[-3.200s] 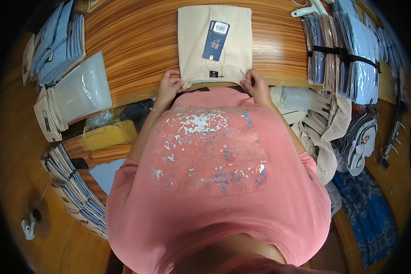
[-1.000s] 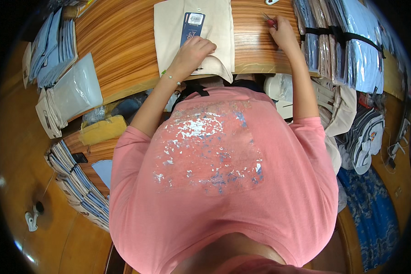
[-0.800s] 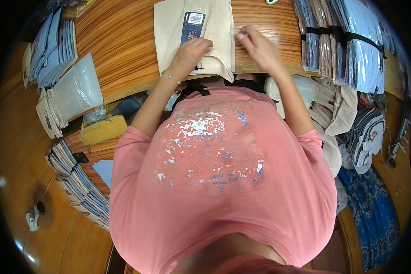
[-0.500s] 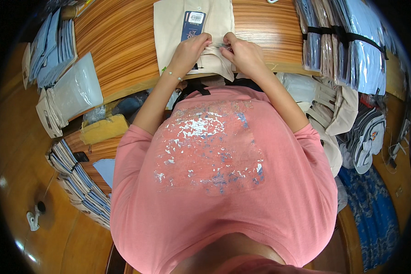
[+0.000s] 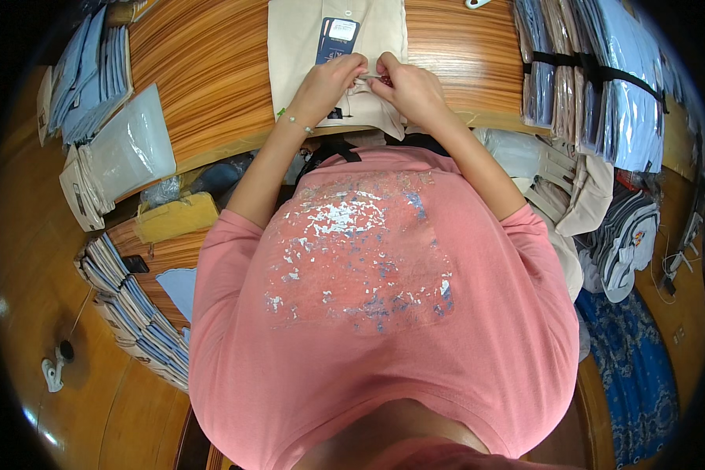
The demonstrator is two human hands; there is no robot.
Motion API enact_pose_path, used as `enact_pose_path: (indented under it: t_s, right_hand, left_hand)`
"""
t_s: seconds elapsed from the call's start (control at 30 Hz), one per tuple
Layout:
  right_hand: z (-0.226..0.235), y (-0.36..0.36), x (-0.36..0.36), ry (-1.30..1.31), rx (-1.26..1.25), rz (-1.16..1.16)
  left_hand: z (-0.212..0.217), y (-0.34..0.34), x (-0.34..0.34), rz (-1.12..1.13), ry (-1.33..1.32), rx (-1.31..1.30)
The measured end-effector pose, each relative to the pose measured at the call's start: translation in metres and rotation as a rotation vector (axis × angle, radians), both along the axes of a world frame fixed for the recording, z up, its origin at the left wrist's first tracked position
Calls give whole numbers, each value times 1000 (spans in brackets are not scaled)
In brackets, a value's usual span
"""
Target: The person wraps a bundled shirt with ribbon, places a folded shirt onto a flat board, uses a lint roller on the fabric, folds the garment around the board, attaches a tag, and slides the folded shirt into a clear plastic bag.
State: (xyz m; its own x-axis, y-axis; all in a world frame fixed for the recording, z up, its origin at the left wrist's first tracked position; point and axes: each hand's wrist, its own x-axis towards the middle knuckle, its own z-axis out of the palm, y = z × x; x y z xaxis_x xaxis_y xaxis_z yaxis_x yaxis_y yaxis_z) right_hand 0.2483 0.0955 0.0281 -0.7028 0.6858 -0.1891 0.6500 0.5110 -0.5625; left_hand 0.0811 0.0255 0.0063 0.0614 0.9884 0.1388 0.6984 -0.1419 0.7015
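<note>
A folded beige garment [image 5: 294, 47], which looks like trousers, lies on the striped wooden table at its near edge. A navy hang tag [image 5: 334, 48] with a white label lies on it. My left hand [image 5: 325, 84] has its fingers closed in a pinch on the cloth, just below the tag. Facing it from the right, my right hand [image 5: 410, 88] is closed on a small, thin silvery thing with a dark red part, mostly hidden by the fingers. The fingertips of both hands almost meet over gathered cloth.
Stacks of bagged blue and beige garments [image 5: 615, 78] tied with a black strap stand at the right. More folded garments [image 5: 94, 74] and clear plastic bags [image 5: 137, 133] lie at the left. A shelf below holds a yellow packet [image 5: 178, 218] and bundled clothes [image 5: 133, 305].
My hands stay close together over the cloth, the fingers shifting slightly. The right fingertips have moved a little toward the left hand. The whole view has shifted slightly.
</note>
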Motion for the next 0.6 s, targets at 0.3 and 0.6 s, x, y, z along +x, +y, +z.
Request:
enact_pose_path:
  t_s: [0.3, 0.6]
  right_hand:
    - [-4, 0, -1, 35, 17, 28]
    - [-1, 19, 16, 25, -209, -127]
  left_hand:
    - [2, 3, -1, -4, 2, -37]
    - [24, -4, 1, 164, -45, -2]
